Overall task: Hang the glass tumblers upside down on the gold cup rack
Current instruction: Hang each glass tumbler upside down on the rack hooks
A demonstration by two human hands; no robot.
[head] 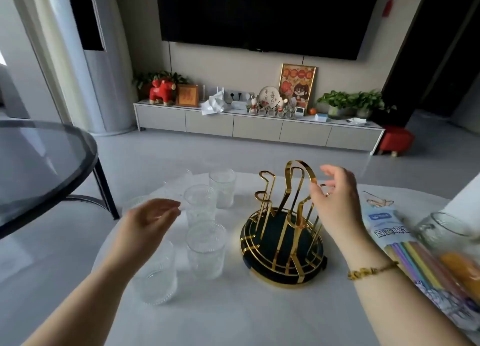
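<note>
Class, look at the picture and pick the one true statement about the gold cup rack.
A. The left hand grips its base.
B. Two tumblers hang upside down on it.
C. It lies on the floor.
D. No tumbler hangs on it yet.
D: every hook of the gold cup rack is bare, and the glass tumblers stand on the white table to its left, with both hands open and holding nothing.

Both forearms are bare to the bottom edge of the view, with no sleeve showing on either. The left hand point(152, 217) wears nothing that can be made out. The right hand point(335, 202) has a small ring point(327, 194) glinting on one finger, too small to tell its make. Around the right wrist sits a gold bracelet point(371, 270) of chunky, knobbly links joined by a thinner chain section.
</note>
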